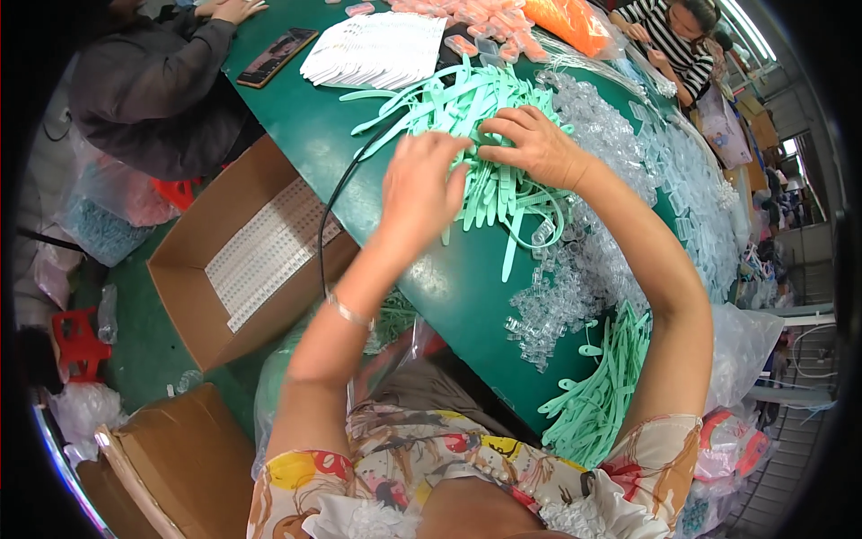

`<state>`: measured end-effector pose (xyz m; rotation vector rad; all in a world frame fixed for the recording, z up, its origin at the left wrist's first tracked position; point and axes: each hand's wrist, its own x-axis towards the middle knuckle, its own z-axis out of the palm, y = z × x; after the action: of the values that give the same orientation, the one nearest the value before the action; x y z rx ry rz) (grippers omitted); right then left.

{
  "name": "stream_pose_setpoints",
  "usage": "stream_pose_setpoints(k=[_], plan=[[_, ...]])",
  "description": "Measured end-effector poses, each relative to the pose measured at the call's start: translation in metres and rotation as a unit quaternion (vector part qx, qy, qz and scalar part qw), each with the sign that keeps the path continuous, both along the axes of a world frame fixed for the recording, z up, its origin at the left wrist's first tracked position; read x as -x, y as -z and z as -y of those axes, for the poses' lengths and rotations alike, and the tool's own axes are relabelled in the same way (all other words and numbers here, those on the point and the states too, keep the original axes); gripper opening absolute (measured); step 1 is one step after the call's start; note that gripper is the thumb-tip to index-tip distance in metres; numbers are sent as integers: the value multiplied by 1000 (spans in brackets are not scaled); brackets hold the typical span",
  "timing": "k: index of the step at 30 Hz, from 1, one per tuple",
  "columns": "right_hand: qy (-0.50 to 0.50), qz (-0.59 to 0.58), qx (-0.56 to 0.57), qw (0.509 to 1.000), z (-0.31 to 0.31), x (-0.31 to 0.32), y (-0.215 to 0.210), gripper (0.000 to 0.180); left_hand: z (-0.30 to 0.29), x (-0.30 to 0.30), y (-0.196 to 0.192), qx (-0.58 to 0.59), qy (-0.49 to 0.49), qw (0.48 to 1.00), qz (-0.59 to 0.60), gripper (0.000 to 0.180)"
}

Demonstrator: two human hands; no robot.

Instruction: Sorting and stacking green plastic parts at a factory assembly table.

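Toward one o'clock on the green table [310,126], the left hand [420,180], blurred and half curled, and the right hand [537,151], fingers bent, are working over a tangled heap of mint straps [485,94]; whether either is gripping one, I cannot tell. Plenty seems left: that heap is lying loose, another strap bundle [597,395] is waiting at four o'clock, and clear plastic pieces [611,135] are spreading at two.

Two green strap heaps [489,94], one phone [277,57]
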<state>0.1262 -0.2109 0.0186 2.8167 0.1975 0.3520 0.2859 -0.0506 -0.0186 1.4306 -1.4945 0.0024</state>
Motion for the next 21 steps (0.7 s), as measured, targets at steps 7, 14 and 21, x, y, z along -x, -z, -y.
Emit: stream_pose_setpoints(k=[7,14,21], plan=[[19,3,-6,1000,-2,3,2,22,36,-15,20,-103,-56,987,112,30],[48,22,-37,998,-4,11,3,24,37,-11,13,-1,-42,994,96,30],[41,8,-62,997,-7,5,2,28,47,-12,31,-37,-14,989,142,29]])
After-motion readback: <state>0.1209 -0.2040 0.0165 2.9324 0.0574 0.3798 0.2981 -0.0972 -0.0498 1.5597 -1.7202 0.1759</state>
